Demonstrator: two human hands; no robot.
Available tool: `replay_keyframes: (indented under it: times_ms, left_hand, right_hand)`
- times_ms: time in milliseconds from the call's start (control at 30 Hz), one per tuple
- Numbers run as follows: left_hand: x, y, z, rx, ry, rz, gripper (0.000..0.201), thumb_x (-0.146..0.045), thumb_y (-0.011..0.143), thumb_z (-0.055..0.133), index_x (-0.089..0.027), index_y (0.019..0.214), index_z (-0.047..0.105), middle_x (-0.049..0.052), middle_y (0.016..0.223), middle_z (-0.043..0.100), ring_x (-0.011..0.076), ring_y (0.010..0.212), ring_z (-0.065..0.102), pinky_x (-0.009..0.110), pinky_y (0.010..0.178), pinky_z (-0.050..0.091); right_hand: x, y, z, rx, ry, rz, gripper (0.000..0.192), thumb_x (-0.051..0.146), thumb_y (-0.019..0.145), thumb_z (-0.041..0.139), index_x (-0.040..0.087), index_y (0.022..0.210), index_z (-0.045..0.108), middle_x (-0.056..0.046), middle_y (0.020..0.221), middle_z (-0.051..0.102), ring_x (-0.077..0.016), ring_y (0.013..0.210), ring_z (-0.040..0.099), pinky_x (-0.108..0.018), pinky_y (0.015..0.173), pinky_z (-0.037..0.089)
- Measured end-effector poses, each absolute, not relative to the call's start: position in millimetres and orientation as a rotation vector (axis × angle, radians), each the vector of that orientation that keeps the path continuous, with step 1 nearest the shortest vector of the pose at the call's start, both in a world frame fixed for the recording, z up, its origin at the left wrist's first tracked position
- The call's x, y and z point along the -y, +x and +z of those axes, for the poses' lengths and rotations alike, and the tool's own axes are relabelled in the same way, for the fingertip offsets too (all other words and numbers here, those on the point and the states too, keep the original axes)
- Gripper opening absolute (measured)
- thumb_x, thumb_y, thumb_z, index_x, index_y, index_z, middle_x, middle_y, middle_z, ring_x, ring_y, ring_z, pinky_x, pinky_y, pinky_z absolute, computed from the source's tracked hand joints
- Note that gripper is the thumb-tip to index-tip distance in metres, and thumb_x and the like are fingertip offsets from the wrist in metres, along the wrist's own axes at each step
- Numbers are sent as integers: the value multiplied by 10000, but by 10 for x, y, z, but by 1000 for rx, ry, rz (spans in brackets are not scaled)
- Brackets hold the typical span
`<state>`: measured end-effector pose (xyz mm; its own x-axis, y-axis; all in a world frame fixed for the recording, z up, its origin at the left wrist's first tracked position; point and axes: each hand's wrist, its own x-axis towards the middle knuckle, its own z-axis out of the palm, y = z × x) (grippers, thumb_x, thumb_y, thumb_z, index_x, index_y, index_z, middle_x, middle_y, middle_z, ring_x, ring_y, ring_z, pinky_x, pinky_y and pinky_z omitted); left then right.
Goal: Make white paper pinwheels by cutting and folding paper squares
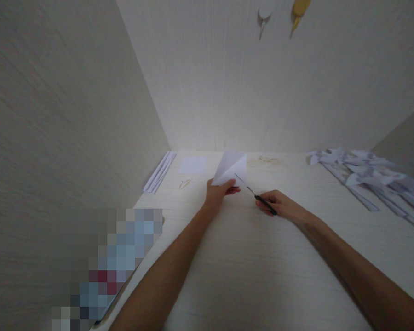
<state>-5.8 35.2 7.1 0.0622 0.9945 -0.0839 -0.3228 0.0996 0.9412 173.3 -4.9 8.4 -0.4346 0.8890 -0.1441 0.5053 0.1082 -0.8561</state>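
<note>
My left hand [220, 191] pinches the lower edge of a folded white paper [232, 166] in front of me, its thumb on top of the sheet. The paper has a diagonal fold across it. My right hand [274, 203] is closed round the black handles of a pair of scissors [251, 189]. The scissors' blades point up and left, their tip overlapping the paper's lower right part in this view. Whether the blades touch the paper I cannot tell.
A flat white paper square [192, 164] and a small thin looped item [185, 183] lie to the left. Rolled paper sticks [159, 172] rest by the left wall. Several paper pinwheel-like pieces on sticks [369, 177] are heaped at right. Brownish bits [268, 160] lie near the back wall.
</note>
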Motion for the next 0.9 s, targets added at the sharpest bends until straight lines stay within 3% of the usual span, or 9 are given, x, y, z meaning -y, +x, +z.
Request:
replay_keyframes:
  times_ms: [733, 900]
  left_hand:
    - [-350, -51, 56, -955, 920, 1202, 132, -160, 570, 657, -76, 647, 590, 46, 532, 617, 127, 454, 592, 201, 455, 478]
    - [-405, -175, 62, -882, 927, 1144, 278, -176, 524, 696, -85, 772, 612, 68, 705, 652, 138, 568, 618, 230, 553, 499]
  right_hand:
    - [41, 1734, 55, 1967, -1343, 1275, 432, 523, 737, 434, 179, 488, 353, 53, 455, 304, -66, 429, 267, -238, 426, 182]
    - [53, 1723, 99, 1972, -1331, 1280, 440, 531, 734, 429, 179, 482, 352, 48, 459, 320, -69, 437, 284, -241, 440, 199]
